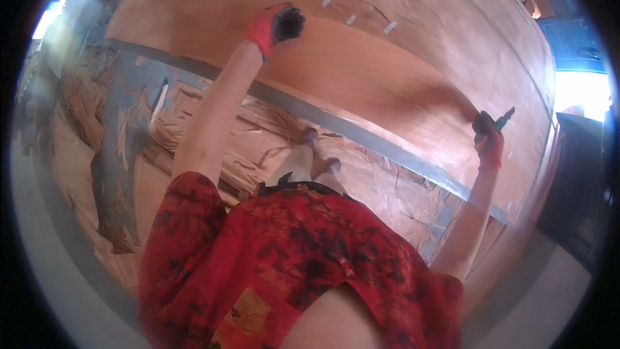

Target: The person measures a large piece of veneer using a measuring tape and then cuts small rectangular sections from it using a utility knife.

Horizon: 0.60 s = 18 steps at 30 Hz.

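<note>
My left hand, in a red glove with dark palm and fingers, is closed at the far edge of a reddish-brown wood veneer sheet. That edge runs in a curve between both hands, and the sheet bends near the right one. My right hand, gloved alike, is closed around a slim green knife that points away to the upper right. Its fingers also meet the sheet's edge. The fingertips of both hands are partly hidden. Beneath lies a broad stack of paler veneer.
Three small white labels lie on the stack beyond the sheet. A grey metal edge runs along the near side. Torn veneer scraps cover the floor around my feet. A dark box-like object stands at the right.
</note>
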Tool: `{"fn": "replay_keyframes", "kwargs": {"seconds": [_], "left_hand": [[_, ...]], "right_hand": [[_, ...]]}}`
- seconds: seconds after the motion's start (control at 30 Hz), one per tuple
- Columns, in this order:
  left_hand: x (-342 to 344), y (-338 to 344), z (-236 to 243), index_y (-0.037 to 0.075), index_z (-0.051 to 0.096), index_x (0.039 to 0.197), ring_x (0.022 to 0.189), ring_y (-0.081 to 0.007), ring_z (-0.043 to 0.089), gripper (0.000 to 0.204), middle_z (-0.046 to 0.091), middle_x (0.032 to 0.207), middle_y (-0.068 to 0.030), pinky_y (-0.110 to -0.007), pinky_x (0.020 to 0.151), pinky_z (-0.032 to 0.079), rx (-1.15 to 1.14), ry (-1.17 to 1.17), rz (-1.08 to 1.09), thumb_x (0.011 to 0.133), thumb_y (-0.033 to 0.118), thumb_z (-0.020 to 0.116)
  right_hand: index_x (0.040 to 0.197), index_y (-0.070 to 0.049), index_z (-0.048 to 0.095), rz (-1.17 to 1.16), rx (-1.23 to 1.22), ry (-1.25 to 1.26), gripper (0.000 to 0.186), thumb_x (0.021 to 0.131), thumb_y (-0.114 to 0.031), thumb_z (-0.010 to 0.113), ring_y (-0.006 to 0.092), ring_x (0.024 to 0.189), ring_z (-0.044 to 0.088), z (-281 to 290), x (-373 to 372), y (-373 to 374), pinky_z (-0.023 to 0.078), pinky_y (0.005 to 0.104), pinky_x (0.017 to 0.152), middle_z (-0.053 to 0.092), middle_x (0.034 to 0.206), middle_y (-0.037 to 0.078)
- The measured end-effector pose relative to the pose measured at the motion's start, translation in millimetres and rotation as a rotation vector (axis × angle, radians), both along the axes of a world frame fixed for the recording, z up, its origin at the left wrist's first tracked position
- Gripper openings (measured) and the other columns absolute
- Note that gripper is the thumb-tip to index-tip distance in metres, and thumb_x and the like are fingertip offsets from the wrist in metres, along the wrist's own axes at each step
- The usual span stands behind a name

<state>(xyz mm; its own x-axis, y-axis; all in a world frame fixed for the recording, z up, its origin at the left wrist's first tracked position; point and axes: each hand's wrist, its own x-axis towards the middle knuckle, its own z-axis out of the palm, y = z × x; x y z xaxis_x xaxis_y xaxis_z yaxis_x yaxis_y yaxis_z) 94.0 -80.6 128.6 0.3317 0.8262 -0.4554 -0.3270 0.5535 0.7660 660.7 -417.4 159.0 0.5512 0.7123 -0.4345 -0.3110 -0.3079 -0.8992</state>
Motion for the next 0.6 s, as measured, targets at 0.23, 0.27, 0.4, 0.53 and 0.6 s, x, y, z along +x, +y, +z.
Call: {"fn": "replay_keyframes", "kwargs": {"seconds": [0.23,0.27,0.4,0.53,0.6], "left_hand": [[-22,-77,-62,0.002,0.057,0.134,0.122,-0.0382,0.058,0.047,0.061,0.13,-0.0231,-0.053,0.103,0.045,1.038,1.11,0.034,0.098,0.031,0.061],[-39,-91,-82,0.002,0.051,0.141,0.13,-0.0412,0.05,0.053,0.054,0.139,-0.0252,-0.055,0.109,0.038,1.16,1.341,-0.015,0.098,0.033,0.061],[-50,-131,-110,0.005,0.03,0.155,0.147,-0.0491,0.025,0.073,0.027,0.161,-0.0257,-0.06,0.121,0.015,1.228,1.527,-0.214,0.097,0.038,0.059],[-51,-133,-121,0.006,0.031,0.156,0.146,-0.0494,0.026,0.074,0.028,0.161,-0.0255,-0.061,0.121,0.017,1.182,1.582,-0.269,0.098,0.044,0.056],[-44,-130,-118,0.007,0.03,0.157,0.147,-0.0488,0.026,0.073,0.026,0.162,-0.0254,-0.06,0.121,0.016,1.178,1.584,-0.292,0.099,0.046,0.054]], "right_hand": [[0.124,0.0,0.067,-0.135,-0.006,-0.021,0.032,0.097,-0.018,0.067,0.0267,0.083,0.074,-74,57,-3,0.056,0.0265,0.061,0.075,0.103,0.016],[0.124,0.0,0.067,-0.152,-0.003,-0.037,0.032,0.098,-0.018,0.066,0.0275,0.083,0.074,-83,57,-3,0.056,0.0268,0.06,0.075,0.103,0.016],[0.13,-0.001,0.063,-0.222,0.09,0.125,0.034,0.1,-0.017,0.063,0.0287,0.089,0.073,-98,59,-18,0.055,0.0262,0.062,0.073,0.111,0.018],[0.139,0.001,0.054,-0.206,0.119,0.154,0.041,0.101,-0.014,0.06,0.0304,0.108,0.068,-107,64,-28,0.055,0.0267,0.073,0.065,0.128,0.019],[0.141,0.001,0.052,-0.199,0.129,0.159,0.043,0.102,-0.014,0.059,0.0311,0.112,0.067,-112,71,-36,0.055,0.0289,0.079,0.064,0.13,0.02]]}}
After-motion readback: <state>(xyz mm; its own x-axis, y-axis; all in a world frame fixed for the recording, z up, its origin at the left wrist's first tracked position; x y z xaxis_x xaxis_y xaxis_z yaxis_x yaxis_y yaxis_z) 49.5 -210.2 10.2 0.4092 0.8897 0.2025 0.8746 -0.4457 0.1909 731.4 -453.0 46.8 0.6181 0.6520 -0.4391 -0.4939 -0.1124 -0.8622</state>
